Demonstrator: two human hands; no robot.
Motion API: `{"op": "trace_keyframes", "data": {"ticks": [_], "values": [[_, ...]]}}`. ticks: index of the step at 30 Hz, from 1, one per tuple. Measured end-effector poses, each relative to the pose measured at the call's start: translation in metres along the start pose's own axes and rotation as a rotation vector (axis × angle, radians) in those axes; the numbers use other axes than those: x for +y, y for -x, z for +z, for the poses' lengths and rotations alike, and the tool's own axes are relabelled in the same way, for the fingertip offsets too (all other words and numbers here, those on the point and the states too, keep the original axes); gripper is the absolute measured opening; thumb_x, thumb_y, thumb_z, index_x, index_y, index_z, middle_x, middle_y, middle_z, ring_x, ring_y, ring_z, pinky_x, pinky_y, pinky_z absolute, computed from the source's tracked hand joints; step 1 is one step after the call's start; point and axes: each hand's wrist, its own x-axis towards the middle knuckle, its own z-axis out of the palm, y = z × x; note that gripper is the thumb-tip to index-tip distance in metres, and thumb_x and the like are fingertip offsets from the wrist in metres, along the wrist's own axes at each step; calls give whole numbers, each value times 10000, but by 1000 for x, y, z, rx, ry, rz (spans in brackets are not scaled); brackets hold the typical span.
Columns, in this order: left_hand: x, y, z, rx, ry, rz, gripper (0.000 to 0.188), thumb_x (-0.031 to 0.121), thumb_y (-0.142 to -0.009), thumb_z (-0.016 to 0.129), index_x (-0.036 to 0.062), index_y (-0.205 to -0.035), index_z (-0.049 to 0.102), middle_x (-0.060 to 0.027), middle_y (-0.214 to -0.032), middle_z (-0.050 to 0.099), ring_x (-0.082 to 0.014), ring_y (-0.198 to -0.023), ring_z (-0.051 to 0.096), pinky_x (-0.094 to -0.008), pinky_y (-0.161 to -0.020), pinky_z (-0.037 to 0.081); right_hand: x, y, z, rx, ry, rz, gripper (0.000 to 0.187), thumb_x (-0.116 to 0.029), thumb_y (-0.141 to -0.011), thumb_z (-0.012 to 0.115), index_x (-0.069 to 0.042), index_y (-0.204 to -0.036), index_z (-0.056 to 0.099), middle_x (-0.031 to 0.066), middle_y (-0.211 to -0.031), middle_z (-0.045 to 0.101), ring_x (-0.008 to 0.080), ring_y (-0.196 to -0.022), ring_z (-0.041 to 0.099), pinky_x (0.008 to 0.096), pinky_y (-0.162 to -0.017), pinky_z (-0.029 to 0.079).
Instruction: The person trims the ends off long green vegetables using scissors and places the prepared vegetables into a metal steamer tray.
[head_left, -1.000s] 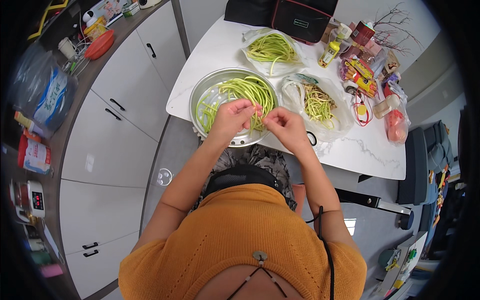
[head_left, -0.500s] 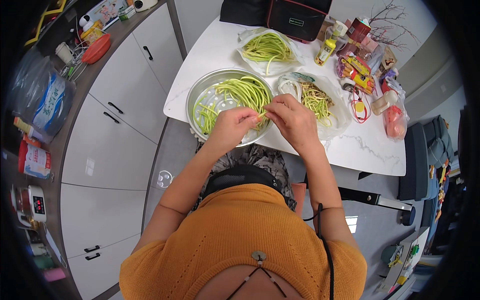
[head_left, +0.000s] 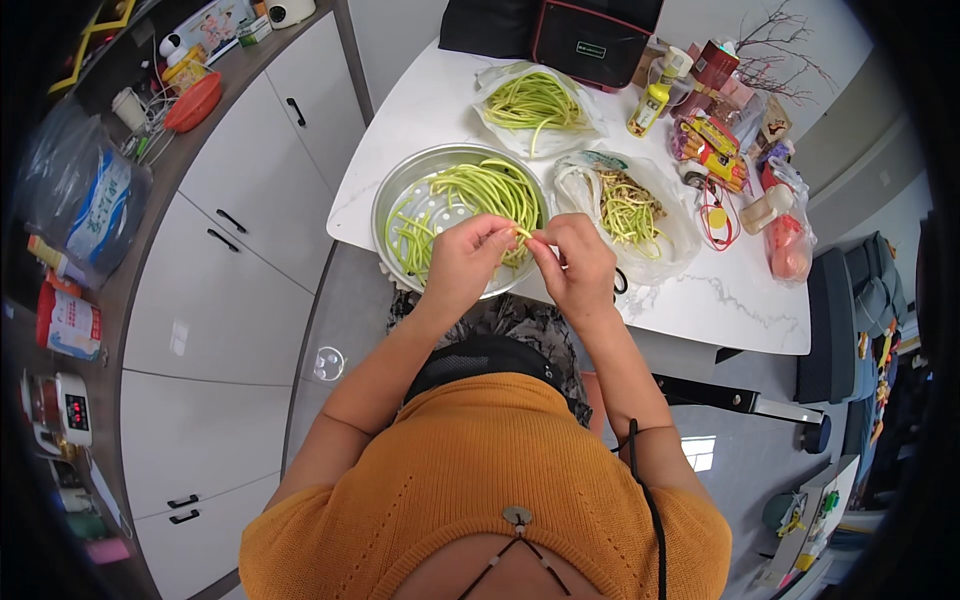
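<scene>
My left hand [head_left: 463,262] and my right hand [head_left: 578,262] meet over the near right rim of a round metal basin [head_left: 383,190] with a perforated bottom. Pinched between their fingertips is a short length of green stem [head_left: 524,233], apparently a garlic scape. A pile of long garlic scapes [head_left: 490,190] and shorter cut pieces [head_left: 412,240] lie in the basin. Right of it, an open plastic bag [head_left: 680,240] holds trimmed ends and pale tips [head_left: 632,215]. Behind, another open bag [head_left: 590,133] carries more long scapes [head_left: 538,100].
The white table [head_left: 740,300] also bears a black boxy appliance [head_left: 590,45], a yellow bottle [head_left: 651,104], packaged sausages [head_left: 715,150], a red cord [head_left: 718,225] and a bag of red items [head_left: 790,250]. A black ring [head_left: 621,281] shows beside my right wrist. White cabinets [head_left: 220,280] line the left.
My right hand has shifted slightly left and nearer to me, its fingers still at the stem. The black ring beside its wrist has come into sight. My left hand has barely moved.
</scene>
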Motion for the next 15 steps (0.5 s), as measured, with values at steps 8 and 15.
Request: {"op": "trace_keyframes", "data": {"ticks": [8,15], "values": [[4,4,-7,-27,-479,209,181,77,-821,587,-21,-966,630,-73,-794,630,-112,-674,555,-231,-612,435,30,-7,-15,230,-409,387,72,-52,-801,634,-28,-769,573,-27,-715,524,23,-547,393,177,-481,327],[-5,-1,-15,-25,-451,252,160,72,-827,566,-30,-935,627,-75,-747,614,-118,-667,553,-233,-599,422,40,-7,-36,-38,-849,707,79,-56,-797,606,-40,-856,557,-45,-671,499,17,-549,409,164,-477,309]]}}
